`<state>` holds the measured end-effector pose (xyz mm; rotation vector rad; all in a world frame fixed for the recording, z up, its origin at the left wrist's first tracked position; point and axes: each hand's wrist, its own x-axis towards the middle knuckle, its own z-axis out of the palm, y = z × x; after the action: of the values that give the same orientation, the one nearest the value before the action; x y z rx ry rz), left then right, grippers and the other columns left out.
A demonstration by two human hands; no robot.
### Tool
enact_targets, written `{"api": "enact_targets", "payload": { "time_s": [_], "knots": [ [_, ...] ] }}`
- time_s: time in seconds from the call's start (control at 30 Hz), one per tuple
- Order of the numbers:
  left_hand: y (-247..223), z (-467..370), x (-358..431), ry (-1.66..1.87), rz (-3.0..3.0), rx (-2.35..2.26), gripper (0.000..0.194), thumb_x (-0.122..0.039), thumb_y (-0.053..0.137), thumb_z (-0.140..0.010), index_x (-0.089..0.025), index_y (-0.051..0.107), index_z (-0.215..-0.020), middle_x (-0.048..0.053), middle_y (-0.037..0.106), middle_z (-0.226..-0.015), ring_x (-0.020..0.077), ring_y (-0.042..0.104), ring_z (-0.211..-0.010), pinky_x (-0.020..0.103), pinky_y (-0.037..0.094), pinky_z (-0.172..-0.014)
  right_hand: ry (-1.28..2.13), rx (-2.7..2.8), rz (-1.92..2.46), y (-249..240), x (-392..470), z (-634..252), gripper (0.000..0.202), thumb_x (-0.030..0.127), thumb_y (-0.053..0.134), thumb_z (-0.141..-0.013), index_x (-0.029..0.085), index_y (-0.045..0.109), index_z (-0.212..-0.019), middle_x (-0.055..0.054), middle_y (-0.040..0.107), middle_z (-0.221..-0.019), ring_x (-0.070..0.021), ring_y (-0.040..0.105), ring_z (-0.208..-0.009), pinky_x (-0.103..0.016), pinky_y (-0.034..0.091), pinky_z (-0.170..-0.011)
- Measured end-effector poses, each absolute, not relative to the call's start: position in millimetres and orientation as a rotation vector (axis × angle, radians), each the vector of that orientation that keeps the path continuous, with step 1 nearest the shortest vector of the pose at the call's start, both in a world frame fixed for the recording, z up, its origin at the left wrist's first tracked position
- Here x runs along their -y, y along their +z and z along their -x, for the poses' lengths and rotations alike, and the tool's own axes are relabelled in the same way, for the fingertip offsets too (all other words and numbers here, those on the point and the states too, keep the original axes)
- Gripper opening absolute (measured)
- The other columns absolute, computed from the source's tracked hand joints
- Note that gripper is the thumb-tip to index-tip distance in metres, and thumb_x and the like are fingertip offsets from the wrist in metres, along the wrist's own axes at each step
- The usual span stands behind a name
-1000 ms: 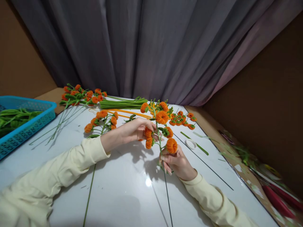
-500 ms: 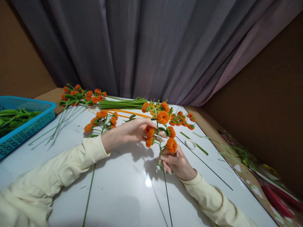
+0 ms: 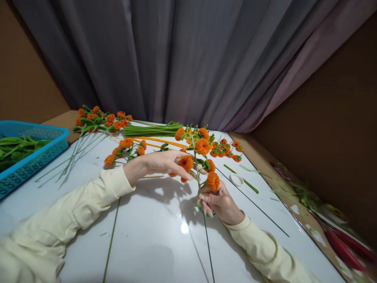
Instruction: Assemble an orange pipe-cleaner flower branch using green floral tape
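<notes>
My right hand (image 3: 221, 202) pinches the thin green stem (image 3: 205, 222) of a handmade spray between thumb and fingers. Small orange fuzzy pumpkins (image 3: 212, 181) with green caps branch off this upright stem. Beside the spray's left side is my left hand (image 3: 165, 162), its thumb and fingers apart around a pumpkin (image 3: 186, 163); some fingertips pass behind the stem. Whether they press on that pumpkin I cannot tell. The lower end of the stem runs down toward the table's near edge.
A blue basket (image 3: 55, 142) of green leaves stands at left. Finished orange sprays (image 3: 94, 118), green stems (image 3: 153, 129) and another pumpkin spray (image 3: 125, 148) lie on the white table (image 3: 141, 239). A white tape roll (image 3: 236, 180) lies right, with red-handled pliers (image 3: 344, 251) beyond the edge.
My left hand has turned and its thumb has dropped below the left pumpkin. The lower left pumpkin is now mostly hidden behind that hand. My right hand stays on the stem.
</notes>
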<state>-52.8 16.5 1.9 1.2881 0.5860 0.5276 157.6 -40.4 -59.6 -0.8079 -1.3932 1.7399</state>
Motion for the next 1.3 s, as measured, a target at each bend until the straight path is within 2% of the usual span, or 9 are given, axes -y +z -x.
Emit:
{"api": "enact_targets", "payload": {
  "time_s": [0.13, 0.27, 0.4, 0.7, 0.8, 0.93, 1.1, 1.3],
  "knots": [
    [-2, 47, -16, 0.528, -1.252, -0.570, 0.020, -0.022, 0.076, -0.066, -0.013, 0.064, -0.079, 0.006, 0.066, -0.077, 0.0173, 0.062, -0.075, 0.027, 0.045, -0.066, 1.735, 1.389, 0.811, -58, 40, -157, 0.031, 0.034, 0.075, -0.070, 0.011, 0.063, -0.053, -0.001, 0.057, -0.040, -0.0061, 0.045, -0.028, -0.015, 0.029, -0.029],
    [-10, 41, -18, 0.572, -1.168, -0.568, 0.020, -0.026, 0.076, -0.069, -0.012, 0.066, -0.080, 0.007, 0.067, -0.077, 0.0169, 0.061, -0.073, 0.027, 0.045, -0.065, 1.740, 1.367, 0.823, -58, 41, -156, 0.029, 0.034, 0.077, -0.068, 0.012, 0.065, -0.054, 0.000, 0.057, -0.040, -0.0067, 0.045, -0.028, -0.016, 0.030, -0.029],
    [-22, 35, -17, 0.606, -1.045, -0.522, 0.022, -0.026, 0.075, -0.072, -0.011, 0.068, -0.086, 0.009, 0.069, -0.086, 0.0155, 0.062, -0.079, 0.026, 0.045, -0.069, 1.715, 1.372, 0.845, -57, 42, -155, 0.031, 0.035, 0.076, -0.068, 0.012, 0.063, -0.051, -0.001, 0.058, -0.041, -0.0065, 0.045, -0.028, -0.016, 0.029, -0.030],
    [-39, 36, -12, 0.493, -1.005, -0.359, 0.024, -0.012, 0.077, -0.061, -0.013, 0.069, -0.084, 0.007, 0.069, -0.089, 0.0148, 0.060, -0.075, 0.028, 0.045, -0.071, 1.701, 1.363, 0.842, -56, 40, -157, 0.031, 0.036, 0.076, -0.067, 0.011, 0.064, -0.052, -0.002, 0.058, -0.041, -0.0069, 0.044, -0.028, -0.017, 0.029, -0.029],
    [-46, 27, -4, 0.606, -0.937, -0.345, 0.018, -0.014, 0.077, -0.065, -0.013, 0.068, -0.080, 0.006, 0.068, -0.086, 0.0129, 0.059, -0.074, 0.027, 0.044, -0.071, 1.688, 1.357, 0.834, -56, 39, -157, 0.030, 0.035, 0.076, -0.067, 0.010, 0.064, -0.054, -0.002, 0.057, -0.040, -0.0066, 0.043, -0.027, -0.017, 0.029, -0.029],
    [-48, 11, 16, 0.762, -0.842, -0.378, 0.026, -0.018, 0.081, -0.061, -0.013, 0.069, -0.083, 0.007, 0.069, -0.086, 0.0172, 0.061, -0.081, 0.029, 0.045, -0.075, 1.662, 1.339, 0.845, -55, 39, -156, 0.028, 0.033, 0.076, -0.067, 0.010, 0.065, -0.055, -0.002, 0.057, -0.039, -0.0067, 0.042, -0.027, -0.018, 0.028, -0.029],
    [-48, 2, 31, 0.809, -0.788, -0.473, 0.022, -0.029, 0.081, -0.063, -0.012, 0.069, -0.071, 0.006, 0.068, -0.074, 0.0189, 0.062, -0.079, 0.030, 0.045, -0.078, 1.656, 1.311, 0.852, -55, 39, -155, 0.027, 0.034, 0.076, -0.066, 0.010, 0.067, -0.057, -0.002, 0.057, -0.039, -0.0070, 0.041, -0.027, -0.019, 0.029, -0.029],
    [-47, 1, 32, 0.909, -0.726, -0.567, 0.021, -0.021, 0.084, -0.056, -0.013, 0.067, -0.065, 0.001, 0.064, -0.067, 0.0140, 0.057, -0.070, 0.027, 0.044, -0.076, 1.673, 1.292, 0.845, -57, 40, -153, 0.025, 0.032, 0.074, -0.067, 0.009, 0.069, -0.059, -0.002, 0.056, -0.037, -0.0071, 0.041, -0.026, -0.019, 0.027, -0.029]
  ]
}}
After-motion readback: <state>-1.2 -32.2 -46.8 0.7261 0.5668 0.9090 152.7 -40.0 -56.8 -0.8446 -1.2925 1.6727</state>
